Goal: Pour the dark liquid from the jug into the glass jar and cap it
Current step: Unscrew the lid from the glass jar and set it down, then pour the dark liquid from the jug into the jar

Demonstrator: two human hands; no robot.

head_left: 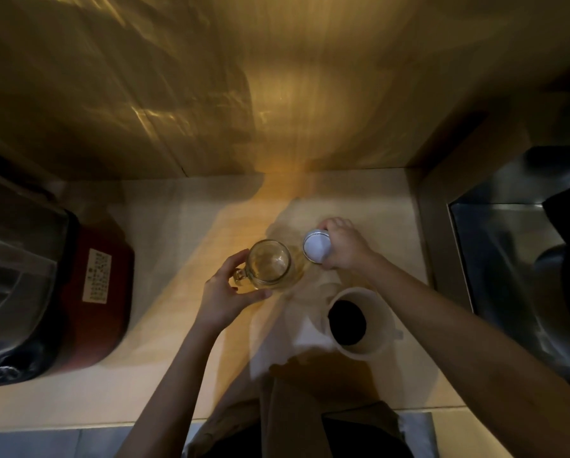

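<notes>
An open glass jar (270,263) with a small side handle stands upright in the middle of the counter, and it looks empty. My left hand (225,292) curls around its left and near side, fingers touching the glass. Just right of the jar, my right hand (343,244) grips a round silver cap (316,245), held a little apart from the jar's mouth. A white jug (377,317) holding dark liquid stands nearer to me, below my right forearm, with nothing touching it.
A red and black rice cooker (78,292) fills the counter's left side. A steel sink (515,259) lies at the right behind a raised counter edge. A wooden wall backs the light counter (184,358). My clothing shows at the bottom.
</notes>
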